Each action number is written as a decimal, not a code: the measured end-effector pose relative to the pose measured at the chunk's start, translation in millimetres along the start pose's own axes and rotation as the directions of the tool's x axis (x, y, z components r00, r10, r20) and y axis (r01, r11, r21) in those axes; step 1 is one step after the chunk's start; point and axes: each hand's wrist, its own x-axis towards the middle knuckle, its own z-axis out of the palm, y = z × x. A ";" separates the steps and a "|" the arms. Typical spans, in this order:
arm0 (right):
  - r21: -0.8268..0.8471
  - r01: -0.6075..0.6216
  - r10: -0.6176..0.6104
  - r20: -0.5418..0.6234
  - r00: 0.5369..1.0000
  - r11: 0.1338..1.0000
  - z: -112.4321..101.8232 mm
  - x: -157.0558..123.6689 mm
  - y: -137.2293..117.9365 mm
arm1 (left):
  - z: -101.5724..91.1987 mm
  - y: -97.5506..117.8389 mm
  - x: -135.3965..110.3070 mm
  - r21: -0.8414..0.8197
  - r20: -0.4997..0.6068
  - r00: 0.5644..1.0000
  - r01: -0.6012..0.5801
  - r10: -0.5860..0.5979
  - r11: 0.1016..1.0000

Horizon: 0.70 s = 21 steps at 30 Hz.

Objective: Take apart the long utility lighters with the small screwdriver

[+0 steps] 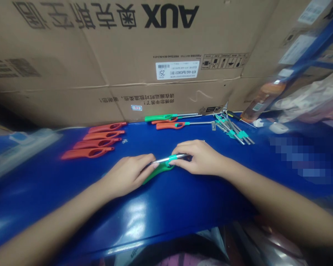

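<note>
Over the middle of the table, my left hand (129, 173) is closed around a green lighter handle (161, 169), whose back part its fingers hide. My right hand (199, 157) pinches a shiny metal lighter tube (162, 160) with a teal piece (172, 158) on it. The tube lies along the top of the green handle, its left end at my left fingertips; whether the two are joined I cannot tell. Behind my hands lie a green lighter (158, 117) and an orange lighter (169, 126), both with metal tubes fitted.
Several orange lighter handles (93, 152) lie at the left. To the right are loose metal tubes with teal pieces (233, 133), a screwdriver (235, 116) and an orange bottle (263, 99). A large cardboard box (122, 55) stands behind the blue table (100, 214).
</note>
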 end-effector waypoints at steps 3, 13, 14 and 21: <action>-0.009 -0.040 0.040 0.009 0.999 0.999 -1.2 1.1 6.0 | -1.3 -5.7 1.1 -0.072 -0.065 0.997 0.029 -0.034 0.997; -0.217 -0.115 0.129 0.055 0.990 0.969 -21.9 3.7 75.5 | 2.4 -54.0 7.5 -0.005 -0.203 0.979 -0.015 0.014 1.000; -0.255 -0.112 0.131 0.059 0.990 0.960 -21.9 3.1 78.7 | 3.3 -54.8 7.8 -0.017 -0.221 0.975 -0.017 0.013 1.000; -0.272 -0.013 0.009 -0.019 1.000 0.962 3.3 7.1 48.0 | 20.0 -31.5 12.8 -0.142 -0.362 0.932 -0.060 0.004 0.988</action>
